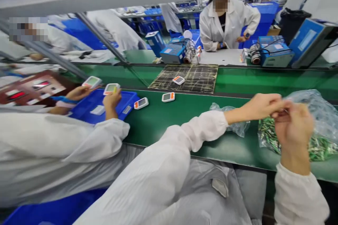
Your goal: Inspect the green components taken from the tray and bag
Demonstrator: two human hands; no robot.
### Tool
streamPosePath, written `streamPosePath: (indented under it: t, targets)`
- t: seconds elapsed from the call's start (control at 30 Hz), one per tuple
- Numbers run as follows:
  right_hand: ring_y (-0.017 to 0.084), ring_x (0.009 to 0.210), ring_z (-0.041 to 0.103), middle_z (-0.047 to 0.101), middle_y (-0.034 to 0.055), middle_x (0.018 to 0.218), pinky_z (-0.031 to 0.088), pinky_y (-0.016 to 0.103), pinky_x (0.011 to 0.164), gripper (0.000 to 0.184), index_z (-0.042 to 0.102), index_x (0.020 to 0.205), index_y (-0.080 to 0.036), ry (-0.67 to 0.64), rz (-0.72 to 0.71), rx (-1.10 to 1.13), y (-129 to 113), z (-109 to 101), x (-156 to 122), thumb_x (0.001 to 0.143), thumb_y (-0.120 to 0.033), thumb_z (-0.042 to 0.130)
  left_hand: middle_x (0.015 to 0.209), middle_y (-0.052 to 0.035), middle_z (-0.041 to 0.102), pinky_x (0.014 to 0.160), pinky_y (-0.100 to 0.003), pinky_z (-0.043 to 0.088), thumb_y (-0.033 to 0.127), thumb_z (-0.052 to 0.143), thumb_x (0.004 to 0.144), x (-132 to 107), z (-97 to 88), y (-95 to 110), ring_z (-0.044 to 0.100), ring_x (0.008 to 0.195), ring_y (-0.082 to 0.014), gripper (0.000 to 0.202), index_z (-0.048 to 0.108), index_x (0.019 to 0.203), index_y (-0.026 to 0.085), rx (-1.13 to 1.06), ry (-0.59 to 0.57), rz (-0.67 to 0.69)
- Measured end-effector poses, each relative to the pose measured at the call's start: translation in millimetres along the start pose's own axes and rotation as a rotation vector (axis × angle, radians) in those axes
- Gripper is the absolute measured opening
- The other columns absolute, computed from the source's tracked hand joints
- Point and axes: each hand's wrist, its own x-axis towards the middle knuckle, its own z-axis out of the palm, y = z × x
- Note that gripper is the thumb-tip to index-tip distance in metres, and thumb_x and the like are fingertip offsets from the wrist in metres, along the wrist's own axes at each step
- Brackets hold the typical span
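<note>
My left hand [264,106] reaches across to the right, with its fingers pinched together against those of my right hand [294,123]. My right hand is raised and closed, its fingertips meeting the left's. Whatever lies between them is too small and hidden to make out. Just behind and below both hands is a clear plastic bag [313,103] full of small green and silver parts [320,147]. Under my left forearm lies a crumpled clear plastic bag [239,128] on the green bench [161,126].
White-and-orange handheld devices [168,97] lie on the bench and on a black mat [196,77]. At left, a co-worker's hands [112,102] hold similar devices over a blue tray [128,98]. Blue boxes [276,54] with cables stand opposite, near another person [227,24].
</note>
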Motion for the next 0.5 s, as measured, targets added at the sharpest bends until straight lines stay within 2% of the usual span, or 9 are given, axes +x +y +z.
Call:
streamPosePath:
  t: [0.1, 0.17, 0.27, 0.33, 0.37, 0.4, 0.43, 0.47, 0.5]
  targets:
    - [0.017, 0.066, 0.065, 0.065, -0.0010, 0.077, 0.058, 0.033, 0.060, 0.040, 0.053, 0.077, -0.026, -0.165, 0.044, 0.072, 4.1, 25.8, -4.4, 0.079, -0.042, 0.090, 0.064, 0.0046, 0.048, 0.061, -0.025, 0.041, 0.062, 0.053, 0.102, -18.9, -20.4, -10.9, 0.046, 0.060, -0.0096, 0.048, 0.049, 0.079, 0.021, -0.175, 0.136, -0.024]
    - [0.018, 0.068, 0.068, 0.069, 0.0000, 0.081, 0.061, 0.035, 0.067, 0.041, 0.051, 0.081, -0.025, -0.259, 0.066, 0.068, 5.9, 39.4, -3.9, 0.084, -0.048, 0.085, 0.066, 0.0040, 0.046, 0.059, -0.024, 0.040, 0.068, 0.051, 0.101, -27.7, -29.5, -18.0, 0.044, 0.061, -0.0094, 0.053, 0.049, 0.078, 0.020, -0.268, 0.202, -0.027]
    - [0.023, 0.074, 0.071, 0.073, 0.0051, 0.089, 0.061, 0.043, 0.074, 0.037, 0.055, 0.085, -0.026, -0.301, 0.045, -0.034, 8.4, 38.7, -2.0, 0.088, -0.056, 0.077, 0.063, 0.0051, 0.039, 0.054, -0.024, 0.035, 0.072, 0.059, 0.094, -35.6, -35.8, -27.6, 0.038, 0.057, -0.0081, 0.059, 0.046, 0.072, 0.020, -0.430, 0.263, -0.074]
    - [0.027, 0.076, 0.070, 0.074, 0.0099, 0.094, 0.057, 0.048, 0.077, 0.034, 0.061, 0.088, -0.028, -0.223, -0.036, -0.287, 17.8, 20.5, 2.3, 0.092, -0.061, 0.065, 0.061, 0.0067, 0.036, 0.051, -0.024, 0.032, 0.073, 0.068, 0.087, -36.8, -38.8, -33.5, 0.035, 0.054, -0.0069, 0.061, 0.042, 0.071, 0.021, -0.569, 0.314, -0.119]
    - [0.028, 0.075, 0.069, 0.073, 0.0121, 0.092, 0.054, 0.049, 0.076, 0.034, 0.065, 0.087, -0.028, -0.155, -0.090, -0.517, 27.3, 7.1, 6.1, 0.096, -0.061, 0.058, 0.061, 0.0066, 0.038, 0.050, -0.024, 0.033, 0.073, 0.072, 0.084, -36.0, -40.9, -36.6, 0.036, 0.054, -0.0067, 0.061, 0.042, 0.071, 0.021, -0.633, 0.341, -0.135]
    - [0.030, 0.073, 0.066, 0.071, 0.0121, 0.086, 0.051, 0.049, 0.075, 0.031, 0.066, 0.085, -0.029, -0.084, -0.135, -0.832, 40.5, -7.8, 11.1, 0.095, -0.057, 0.058, 0.063, 0.0053, 0.042, 0.051, -0.024, 0.034, 0.072, 0.075, 0.080, -34.3, -43.8, -40.0, 0.041, 0.056, -0.0071, 0.061, 0.044, 0.072, 0.021, -0.682, 0.370, -0.145]
    - [0.031, 0.068, 0.063, 0.067, 0.0113, 0.078, 0.048, 0.050, 0.072, 0.030, 0.064, 0.079, -0.029, -0.059, -0.116, -1.133, 57.1, -23.0, 17.0, 0.090, -0.057, 0.061, 0.066, 0.0026, 0.050, 0.051, -0.024, 0.035, 0.071, 0.078, 0.077, -32.0, -47.4, -43.4, 0.047, 0.058, -0.0080, 0.060, 0.048, 0.074, 0.020, -0.714, 0.365, -0.166]
    - [0.032, 0.061, 0.058, 0.062, 0.0101, 0.070, 0.045, 0.050, 0.067, 0.032, 0.058, 0.074, -0.029, -0.153, -0.004, -1.371, 75.9, -37.4, 23.3, 0.090, -0.057, 0.059, 0.070, -0.0003, 0.055, 0.051, -0.023, 0.033, 0.070, 0.079, 0.075, -29.2, -51.6, -46.6, 0.051, 0.061, -0.0088, 0.058, 0.052, 0.077, 0.018, -0.735, 0.376, -0.188]
    - [0.033, 0.054, 0.053, 0.057, 0.0089, 0.062, 0.043, 0.049, 0.063, 0.034, 0.052, 0.070, -0.030, -0.263, 0.099, -1.514, 95.6, -50.3, 29.1, 0.091, -0.056, 0.055, 0.074, -0.0031, 0.060, 0.050, -0.023, 0.031, 0.068, 0.081, 0.074, -26.6, -56.1, -49.0, 0.052, 0.062, -0.0090, 0.057, 0.054, 0.078, 0.018, -0.761, 0.369, -0.203]
